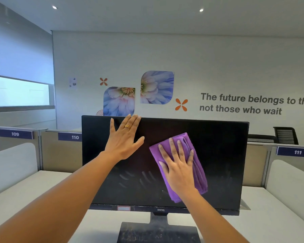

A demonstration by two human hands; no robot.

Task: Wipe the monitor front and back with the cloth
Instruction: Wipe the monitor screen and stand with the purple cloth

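Fingers of my right hand are spread wide and lie flat on the purple cloth, pressing it against the front of the monitor. They do not close around the cloth; the palm and the fingers only hold it flat on the glass. The cloth is folded in several layers and sits a little right of the middle of the dark screen, tilted, with its lower end near my wrist.

My left hand is also open, with the fingers spread, and it holds nothing. It rests flat on the upper left part of the screen, and the fingertips reach the top edge of the monitor. On one finger of this hand I wear a gold ring.

The monitor stands upright on its dark stand on the white worktop, facing me. The screen is off. On the lower half of the screen I see pale streaks and dust marks, left of the cloth and below my left hand. The base of the stand also looks dusty.

Behind the monitor there are low partitions with number labels 109, 110 and 111. Further back, the wall carries flower pictures and some grey lettering. A black chair stands at the right, behind the partition
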